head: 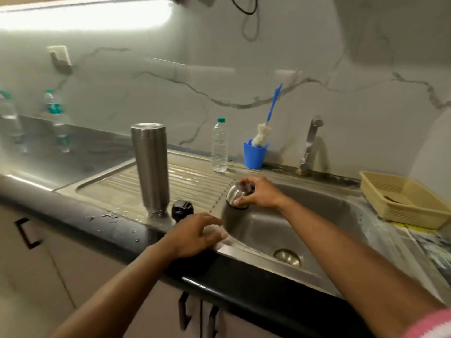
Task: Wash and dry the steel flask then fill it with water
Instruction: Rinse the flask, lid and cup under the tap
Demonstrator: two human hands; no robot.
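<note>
a steel flask (150, 167) stands upside down on the ribbed draining board (195, 181) of a kitchen sink (317, 215), its mouth on the wet steel. just beside its base sits a small black stopper (181, 209). the person's right hand (258, 193) reaches over the left edge of the basin, fingers and thumb curled round the flask's rounded steel cap (235, 195), which it holds above the sink. the left hand (195, 231) rests at the front corner of the sink where draining board meets the black bench (117, 230), its fingers bent over something pale and blurred; what it is cannot be told. water drops dot the bench edge near the flask. behind, against the marbled wall, a clear plastic bottle (219, 146) with a green top stands near a blue cup (255, 154) that holds a blue-handled bottle brush (266, 123). the tap (311, 145) rises at the back of the basin. a beige plastic tray (402, 201) sits to the right of the sink. two more plastic bottles (55, 118) stand far left on the bench.
</note>
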